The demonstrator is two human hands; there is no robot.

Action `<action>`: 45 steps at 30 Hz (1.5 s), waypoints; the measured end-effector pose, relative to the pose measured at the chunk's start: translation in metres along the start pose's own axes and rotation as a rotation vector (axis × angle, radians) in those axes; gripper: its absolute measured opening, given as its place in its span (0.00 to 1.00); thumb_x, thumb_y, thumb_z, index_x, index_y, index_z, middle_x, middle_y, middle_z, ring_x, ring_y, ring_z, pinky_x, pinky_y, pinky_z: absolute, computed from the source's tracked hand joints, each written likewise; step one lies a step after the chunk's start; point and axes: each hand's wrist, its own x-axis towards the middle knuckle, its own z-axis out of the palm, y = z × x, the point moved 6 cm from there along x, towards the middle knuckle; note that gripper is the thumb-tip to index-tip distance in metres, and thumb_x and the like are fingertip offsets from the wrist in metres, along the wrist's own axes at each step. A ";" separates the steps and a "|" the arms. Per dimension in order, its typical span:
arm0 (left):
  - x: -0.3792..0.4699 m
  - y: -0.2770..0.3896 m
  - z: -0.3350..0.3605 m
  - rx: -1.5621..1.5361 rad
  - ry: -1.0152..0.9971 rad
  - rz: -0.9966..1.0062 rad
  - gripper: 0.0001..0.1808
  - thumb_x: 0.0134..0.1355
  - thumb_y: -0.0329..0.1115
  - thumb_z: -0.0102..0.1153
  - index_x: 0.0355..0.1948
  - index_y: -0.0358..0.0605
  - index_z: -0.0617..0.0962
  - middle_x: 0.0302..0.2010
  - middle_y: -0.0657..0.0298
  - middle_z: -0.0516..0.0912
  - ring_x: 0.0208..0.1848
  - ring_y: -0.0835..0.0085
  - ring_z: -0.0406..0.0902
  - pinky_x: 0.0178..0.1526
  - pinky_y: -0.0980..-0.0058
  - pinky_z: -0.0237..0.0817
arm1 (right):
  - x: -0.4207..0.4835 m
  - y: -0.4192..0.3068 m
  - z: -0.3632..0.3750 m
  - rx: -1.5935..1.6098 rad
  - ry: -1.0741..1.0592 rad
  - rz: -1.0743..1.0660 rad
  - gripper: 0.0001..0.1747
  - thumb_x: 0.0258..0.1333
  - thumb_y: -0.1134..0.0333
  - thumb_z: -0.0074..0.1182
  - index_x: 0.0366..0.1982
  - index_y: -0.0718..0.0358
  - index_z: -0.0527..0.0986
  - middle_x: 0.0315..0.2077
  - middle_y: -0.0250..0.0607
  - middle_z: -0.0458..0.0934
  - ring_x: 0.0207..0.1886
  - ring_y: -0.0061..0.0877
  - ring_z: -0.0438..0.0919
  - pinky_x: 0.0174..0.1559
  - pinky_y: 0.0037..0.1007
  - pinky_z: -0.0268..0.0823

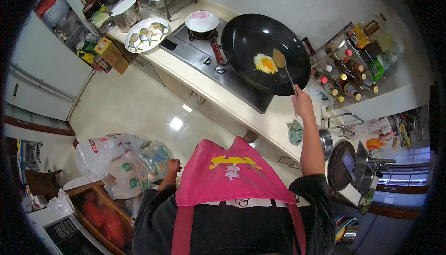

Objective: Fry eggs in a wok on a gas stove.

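Observation:
My right hand [302, 102] grips the handle of a spatula [279, 59] over a large black wok [244, 35]. The spatula's blade rests beside a fried egg [265, 64] with a broken-looking orange yolk and white edges. The wok sits on the right side of a steel gas cooktop [195, 51], its dark red handle [217, 52] pointing to the front left. Down at my left side, my left hand [174, 166] hangs with loosely curled fingers and nothing visible in it. Near it in the picture are full plastic bags [132, 164].
A white plate [131, 48] of several fish lies left of the cooktop, near a steel pot [126, 14]. On the left burner stands a white bowl [202, 22]. Several sauce bottles [343, 77] crowd the right. A green cloth [295, 133] and a round cutting board [339, 166] lie along the counter.

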 end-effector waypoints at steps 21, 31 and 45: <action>0.014 0.017 -0.004 0.078 -0.036 0.032 0.09 0.60 0.32 0.56 0.35 0.35 0.76 0.24 0.59 0.77 0.18 0.68 0.77 0.17 0.71 0.62 | -0.073 -0.070 -0.018 -0.091 -0.122 -0.238 0.28 0.55 0.70 0.49 0.60 0.56 0.67 0.32 0.60 0.77 0.36 0.51 0.78 0.42 0.46 0.70; 0.005 0.001 -0.010 0.068 0.010 0.009 0.09 0.62 0.30 0.55 0.38 0.33 0.76 0.25 0.57 0.78 0.17 0.68 0.74 0.15 0.72 0.59 | -0.063 -0.078 -0.021 -0.115 -0.118 -0.231 0.28 0.55 0.70 0.50 0.60 0.55 0.68 0.32 0.56 0.78 0.36 0.49 0.78 0.42 0.45 0.70; 0.012 0.007 -0.006 0.030 -0.013 0.043 0.05 0.61 0.29 0.55 0.31 0.39 0.74 0.20 0.63 0.72 0.13 0.73 0.68 0.14 0.74 0.52 | -0.046 -0.066 -0.012 -0.078 -0.104 -0.260 0.28 0.56 0.69 0.48 0.60 0.57 0.67 0.33 0.59 0.77 0.38 0.50 0.78 0.43 0.46 0.70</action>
